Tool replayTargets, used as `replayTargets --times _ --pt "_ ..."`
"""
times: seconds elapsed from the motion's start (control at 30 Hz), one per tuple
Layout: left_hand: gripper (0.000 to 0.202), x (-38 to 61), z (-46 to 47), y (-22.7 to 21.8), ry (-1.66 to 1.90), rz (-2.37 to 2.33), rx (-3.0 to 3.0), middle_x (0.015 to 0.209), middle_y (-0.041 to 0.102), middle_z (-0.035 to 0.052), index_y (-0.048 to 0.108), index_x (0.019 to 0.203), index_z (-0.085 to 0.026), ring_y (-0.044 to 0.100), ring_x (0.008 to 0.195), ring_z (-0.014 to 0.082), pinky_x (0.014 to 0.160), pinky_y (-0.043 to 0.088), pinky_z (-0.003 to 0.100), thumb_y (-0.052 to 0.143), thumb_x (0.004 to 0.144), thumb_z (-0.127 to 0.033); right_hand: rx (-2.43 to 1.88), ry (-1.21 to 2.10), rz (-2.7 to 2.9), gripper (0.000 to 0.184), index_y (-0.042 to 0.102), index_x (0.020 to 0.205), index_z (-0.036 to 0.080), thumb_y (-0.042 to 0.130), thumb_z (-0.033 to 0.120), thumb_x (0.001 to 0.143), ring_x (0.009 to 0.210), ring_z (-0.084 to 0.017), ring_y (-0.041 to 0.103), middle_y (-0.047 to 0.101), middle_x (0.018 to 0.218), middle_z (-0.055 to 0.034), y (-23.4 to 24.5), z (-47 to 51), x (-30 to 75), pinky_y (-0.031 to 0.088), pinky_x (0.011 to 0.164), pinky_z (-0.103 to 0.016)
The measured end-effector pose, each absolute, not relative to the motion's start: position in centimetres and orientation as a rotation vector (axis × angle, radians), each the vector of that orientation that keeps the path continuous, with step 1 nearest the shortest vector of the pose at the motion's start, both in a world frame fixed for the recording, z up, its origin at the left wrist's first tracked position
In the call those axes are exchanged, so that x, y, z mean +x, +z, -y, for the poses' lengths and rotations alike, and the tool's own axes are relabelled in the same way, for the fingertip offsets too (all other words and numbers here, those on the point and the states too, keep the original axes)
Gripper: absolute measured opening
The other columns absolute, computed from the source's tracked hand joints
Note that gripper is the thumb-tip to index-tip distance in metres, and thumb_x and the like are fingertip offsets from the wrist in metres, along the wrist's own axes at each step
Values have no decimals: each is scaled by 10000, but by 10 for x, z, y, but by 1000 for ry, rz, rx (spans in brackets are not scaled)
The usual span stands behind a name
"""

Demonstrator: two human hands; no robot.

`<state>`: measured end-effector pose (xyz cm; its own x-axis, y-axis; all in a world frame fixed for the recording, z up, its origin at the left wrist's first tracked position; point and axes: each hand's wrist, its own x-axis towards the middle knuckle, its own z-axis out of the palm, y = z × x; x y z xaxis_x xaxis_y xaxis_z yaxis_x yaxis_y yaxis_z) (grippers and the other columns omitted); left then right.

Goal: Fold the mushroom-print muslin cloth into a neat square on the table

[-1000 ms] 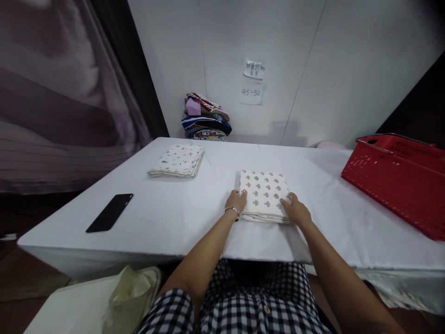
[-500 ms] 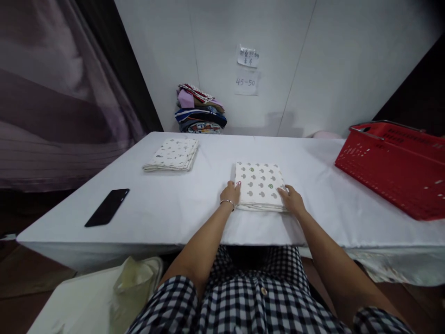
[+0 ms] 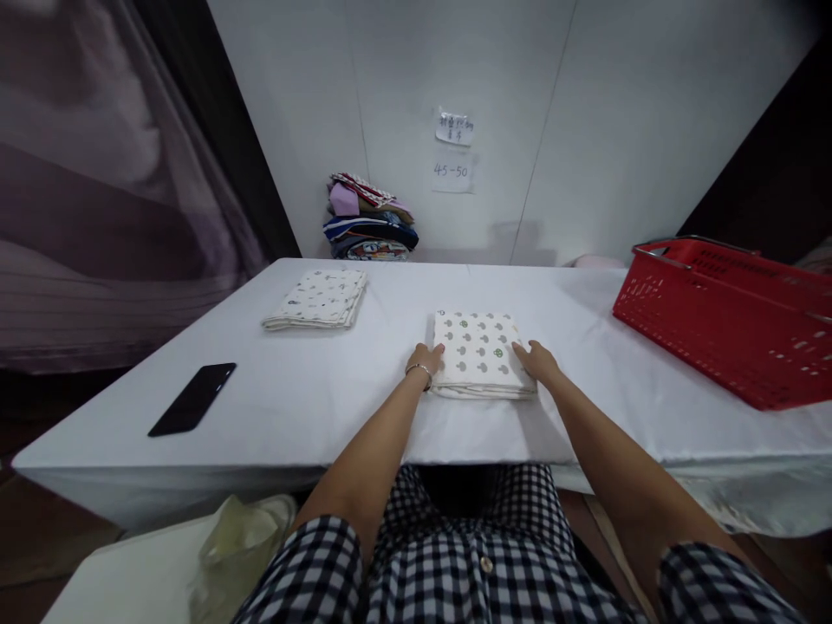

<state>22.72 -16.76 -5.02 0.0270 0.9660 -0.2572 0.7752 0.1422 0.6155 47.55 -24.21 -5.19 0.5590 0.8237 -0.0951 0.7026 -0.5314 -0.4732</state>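
A folded white cloth with grey and green tree prints (image 3: pixel 479 351) lies on the white table (image 3: pixel 338 390) straight ahead of me. My left hand (image 3: pixel 425 359), with a bracelet at the wrist, grips its near-left edge with curled fingers. My right hand (image 3: pixel 534 359) holds its near-right edge, fingers laid on the cloth's side. A second folded white printed cloth (image 3: pixel 318 297) lies further back on the left, apart from both hands.
A red plastic basket (image 3: pixel 721 312) stands at the right of the table. A black phone (image 3: pixel 192 398) lies near the left front edge. A stack of coloured folded fabrics (image 3: pixel 369 218) sits by the wall under two paper notes (image 3: pixel 453 152). A bag (image 3: pixel 237 546) is below left.
The view has shifted a little. Both hands stay on the edges of the tree-print cloth, which has been pushed slightly away from me on the table.
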Motion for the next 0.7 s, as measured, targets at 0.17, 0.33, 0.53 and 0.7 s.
replayTargets --times 0.17,0.33,0.53,0.7 --pt "459 243 160 -49 370 -1860 1642 1159 593 185 489 1116 -135 569 1072 281 817 440 367 285 896 -482 -2424 439 1181 546 500 1203 122 344 529 875 1055 -256 552 596 1128 -178 -48 221 463 407 845 -332" --pt "379 246 162 -57 363 -1864 1673 1114 620 154 494 1074 -174 577 1056 274 828 434 394 244 919 -413 -2406 419 1176 529 480 1231 148 331 519 883 1061 -258 548 594 1139 -160 -59 222 459 407 844 -340" --pt "386 240 158 -58 360 -1844 1692 1105 630 131 517 1038 -182 584 1036 266 818 440 370 248 915 -430 -2392 455 1178 548 575 1139 97 348 523 880 1007 -246 581 632 1070 -174 -60 216 477 420 802 -295" --pt "484 245 145 -53 358 -1851 1708 1159 599 160 539 1058 -161 564 1068 286 831 441 372 285 878 -532 -2433 504 1121 609 644 998 19 307 515 893 901 -257 620 653 969 -223 -57 194 491 440 714 -293"
